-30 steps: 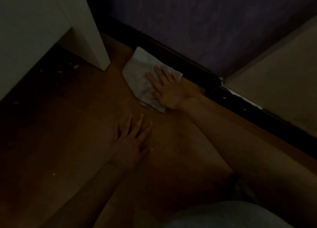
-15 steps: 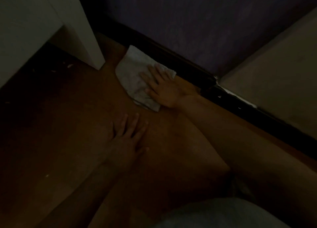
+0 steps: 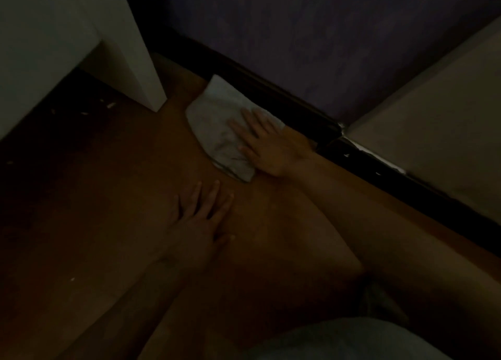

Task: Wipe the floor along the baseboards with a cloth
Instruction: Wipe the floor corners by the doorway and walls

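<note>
A white cloth (image 3: 217,123) lies flat on the brown wooden floor (image 3: 108,197), its far edge against the dark baseboard (image 3: 284,99) under a purple wall. My right hand (image 3: 267,148) presses down on the cloth's right part, palm flat and fingers spread toward the left. Below it, my left hand (image 3: 200,224) rests flat on the bare floor with fingers apart, holding nothing, a short way from the cloth's near corner. The light is very dim.
A white furniture panel (image 3: 130,48) stands on the floor just left of the cloth. Small pale specks of debris (image 3: 109,105) lie beneath it. A beige surface (image 3: 433,115) meets the baseboard at the right. Grey clothing (image 3: 352,340) fills the bottom edge.
My right hand and the cloth have shifted slightly left along the baseboard toward the white panel. My left hand stays planted on the floor.
</note>
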